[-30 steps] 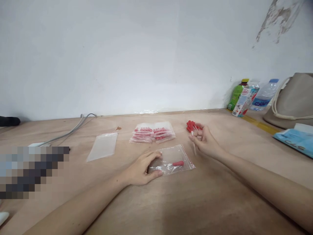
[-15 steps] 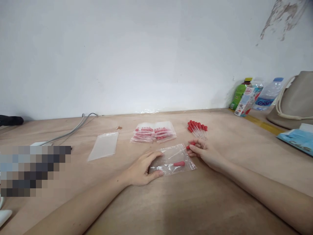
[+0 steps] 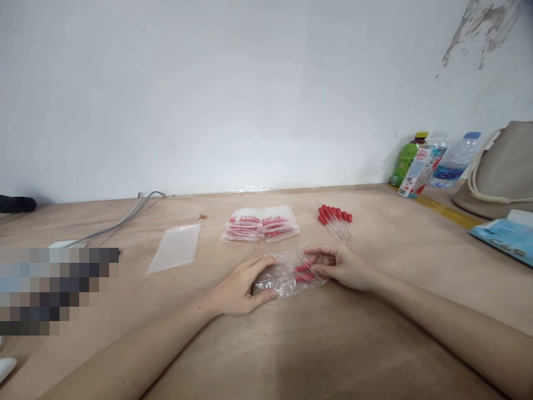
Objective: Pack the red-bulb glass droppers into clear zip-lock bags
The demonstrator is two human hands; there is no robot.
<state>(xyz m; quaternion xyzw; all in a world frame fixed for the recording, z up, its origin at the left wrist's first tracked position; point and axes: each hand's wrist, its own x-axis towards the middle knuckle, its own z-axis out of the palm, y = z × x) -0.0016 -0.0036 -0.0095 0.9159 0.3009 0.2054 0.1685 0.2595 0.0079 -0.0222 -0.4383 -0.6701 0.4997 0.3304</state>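
My left hand (image 3: 245,286) is curled around the left end of a clear zip bag (image 3: 285,286), thumb at the near edge and fingers at the far edge. Inside the bag lies one dropper with a red bulb (image 3: 305,276). A second dropper's red bulb (image 3: 305,267) sits just above it, also within the bag's mouth. My right hand (image 3: 333,265) is at that right-hand opening, thumb and fingers closed at the end of the second bulb. The fingertips are partly behind the plastic. Beyond the right hand, several droppers (image 3: 335,214) with red bulbs and clear stems lie fanned out.
Behind the bag lie two stacks of filled zip bags (image 3: 240,226). Flat bags (image 3: 175,249) rest to the left, near a grey cable (image 3: 125,219). Bottles (image 3: 406,161), a carton (image 3: 418,172), a beige bag (image 3: 499,172) and a blue packet (image 3: 503,236) stand right.
My right hand has pushed the second dropper leftward into the bag, so its bulb now lies beside the first one. The bag's mouth has bulged and creased. My left hand stays in place.
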